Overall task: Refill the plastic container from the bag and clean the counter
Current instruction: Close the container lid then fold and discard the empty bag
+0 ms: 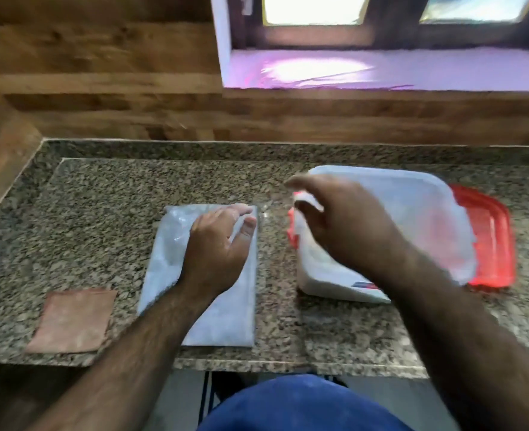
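Speckled granite counter [107, 194] below wood-panelled wall [101, 73], bright window [316, 9] over a pink-lit sill [443, 70].

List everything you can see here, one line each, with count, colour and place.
plastic bag: one, clear-whitish, flat on the counter, centre.
container: one, translucent white, right of the bag.
lid: one, red, under the container's right side.
cloth: one, pinkish-brown, near the front left edge.
counter: one, speckled granite.
window sill: one, pink-lit, behind.
left hand: rests on the bag, fingers relaxed.
right hand: blurred, above the container's left edge; grip unclear.
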The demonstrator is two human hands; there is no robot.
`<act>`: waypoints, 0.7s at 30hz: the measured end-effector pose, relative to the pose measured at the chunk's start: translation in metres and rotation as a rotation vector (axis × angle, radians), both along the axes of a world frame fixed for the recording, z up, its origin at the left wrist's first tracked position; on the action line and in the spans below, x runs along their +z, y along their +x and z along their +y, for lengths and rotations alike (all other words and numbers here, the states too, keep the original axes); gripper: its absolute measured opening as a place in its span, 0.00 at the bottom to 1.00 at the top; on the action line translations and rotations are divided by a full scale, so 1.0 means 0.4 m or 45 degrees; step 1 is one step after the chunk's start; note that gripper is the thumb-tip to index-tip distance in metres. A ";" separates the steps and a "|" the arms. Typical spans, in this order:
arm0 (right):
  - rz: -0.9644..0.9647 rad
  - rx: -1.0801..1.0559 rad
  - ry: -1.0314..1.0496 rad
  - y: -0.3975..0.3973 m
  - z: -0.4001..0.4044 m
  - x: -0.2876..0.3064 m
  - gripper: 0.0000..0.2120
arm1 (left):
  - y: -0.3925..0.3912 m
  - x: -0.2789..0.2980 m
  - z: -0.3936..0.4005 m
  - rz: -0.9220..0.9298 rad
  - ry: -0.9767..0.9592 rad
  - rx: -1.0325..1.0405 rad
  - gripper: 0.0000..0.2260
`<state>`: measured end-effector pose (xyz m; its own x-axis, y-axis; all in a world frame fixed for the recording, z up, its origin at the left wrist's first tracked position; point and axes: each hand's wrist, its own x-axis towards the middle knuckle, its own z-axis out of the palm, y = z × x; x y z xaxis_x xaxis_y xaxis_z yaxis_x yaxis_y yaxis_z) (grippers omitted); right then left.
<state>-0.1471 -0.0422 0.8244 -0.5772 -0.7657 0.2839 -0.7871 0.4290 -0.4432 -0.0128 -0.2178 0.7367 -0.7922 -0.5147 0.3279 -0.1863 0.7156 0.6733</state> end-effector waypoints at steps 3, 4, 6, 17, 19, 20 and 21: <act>-0.025 -0.220 -0.049 -0.132 0.192 0.028 0.13 | -0.104 0.064 0.169 0.165 -0.200 -0.201 0.17; -0.036 -0.275 -0.049 -0.172 0.251 0.021 0.12 | -0.140 0.073 0.222 0.153 -0.271 -0.276 0.17; -0.063 -0.385 -0.040 -0.245 0.362 -0.012 0.10 | -0.209 0.070 0.322 0.041 -0.377 -0.411 0.20; -0.187 -0.754 0.429 -0.376 0.714 -0.644 0.18 | -0.302 0.000 0.493 -0.696 -0.738 -0.359 0.37; -0.070 -0.719 0.597 -0.362 0.725 -0.680 0.20 | -0.304 -0.003 0.495 -0.735 -0.759 -0.372 0.37; -0.057 -0.722 0.637 -0.361 0.722 -0.681 0.18 | -0.307 -0.003 0.495 -0.743 -0.752 -0.376 0.37; -0.037 -0.725 0.672 -0.356 0.716 -0.670 0.15 | -0.307 -0.003 0.495 -0.748 -0.745 -0.380 0.38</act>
